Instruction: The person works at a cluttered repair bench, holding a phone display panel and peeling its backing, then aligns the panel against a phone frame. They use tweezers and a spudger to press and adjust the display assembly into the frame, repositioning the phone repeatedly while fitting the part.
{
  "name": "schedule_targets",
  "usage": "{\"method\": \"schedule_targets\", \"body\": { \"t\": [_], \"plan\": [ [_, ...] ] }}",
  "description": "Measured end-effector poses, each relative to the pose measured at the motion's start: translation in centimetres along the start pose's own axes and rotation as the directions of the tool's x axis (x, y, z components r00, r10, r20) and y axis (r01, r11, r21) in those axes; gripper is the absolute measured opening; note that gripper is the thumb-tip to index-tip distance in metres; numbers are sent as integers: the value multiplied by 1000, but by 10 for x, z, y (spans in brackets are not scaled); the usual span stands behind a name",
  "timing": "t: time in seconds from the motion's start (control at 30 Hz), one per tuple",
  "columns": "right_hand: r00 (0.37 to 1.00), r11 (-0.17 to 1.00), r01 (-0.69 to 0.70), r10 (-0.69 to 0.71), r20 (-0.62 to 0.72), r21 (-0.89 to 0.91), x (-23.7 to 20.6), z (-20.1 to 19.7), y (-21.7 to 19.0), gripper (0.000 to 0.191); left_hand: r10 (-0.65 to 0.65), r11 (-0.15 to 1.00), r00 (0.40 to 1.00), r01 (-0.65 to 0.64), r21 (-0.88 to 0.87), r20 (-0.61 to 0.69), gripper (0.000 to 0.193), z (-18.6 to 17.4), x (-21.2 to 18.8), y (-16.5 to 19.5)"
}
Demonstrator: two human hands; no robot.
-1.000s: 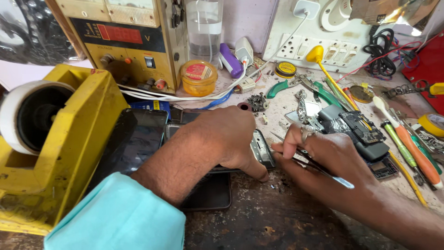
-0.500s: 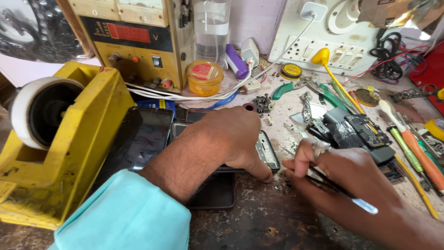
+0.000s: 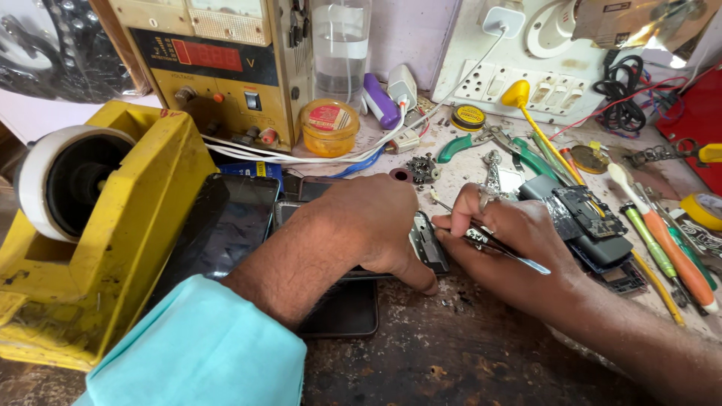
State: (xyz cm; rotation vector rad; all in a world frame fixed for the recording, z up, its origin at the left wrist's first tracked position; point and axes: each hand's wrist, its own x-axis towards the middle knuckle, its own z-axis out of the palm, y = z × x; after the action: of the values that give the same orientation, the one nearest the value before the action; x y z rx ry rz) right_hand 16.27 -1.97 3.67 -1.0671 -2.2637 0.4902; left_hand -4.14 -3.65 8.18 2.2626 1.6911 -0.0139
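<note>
My left hand (image 3: pixel 376 225) presses flat on an opened phone (image 3: pixel 430 244) lying on the worn bench, thumb curled at its lower edge. My right hand (image 3: pixel 511 240) grips metal tweezers (image 3: pixel 496 246), their tips at the phone's exposed right end. Most of the phone is hidden under my left hand. A light blue sleeve (image 3: pixel 195 353) covers my left forearm.
A yellow tape dispenser (image 3: pixel 98 225) stands at the left, dark phone screens (image 3: pixel 233 225) beside it. A yellow power supply (image 3: pixel 226 68), an orange jar (image 3: pixel 329 126) and a socket board (image 3: pixel 526 83) line the back. Screwdrivers (image 3: pixel 662 233), pliers (image 3: pixel 474 141) and phone parts (image 3: pixel 587 218) crowd the right.
The view shifted slightly. My right hand has moved a little left, bringing the tweezers closer to the phone's end. My left hand stays pressed on the phone.
</note>
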Motion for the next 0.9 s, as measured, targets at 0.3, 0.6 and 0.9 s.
{"method": "schedule_targets", "body": {
  "t": [0.3,0.6,0.9],
  "plan": [
    [996,995,-81,78,46,51,-6,-3,4,21,-7,1000,1000,7,-5,9,91,-2,0,1],
    [986,924,-159,128,110,348,-7,-20,18,21,21,1000,1000,-21,9,-4,76,1,-1,-3],
    [971,861,-238,200,132,448,-5,-30,19,36,61,993,998,-59,-103,24,67,-8,-9,-9]
  ]
}}
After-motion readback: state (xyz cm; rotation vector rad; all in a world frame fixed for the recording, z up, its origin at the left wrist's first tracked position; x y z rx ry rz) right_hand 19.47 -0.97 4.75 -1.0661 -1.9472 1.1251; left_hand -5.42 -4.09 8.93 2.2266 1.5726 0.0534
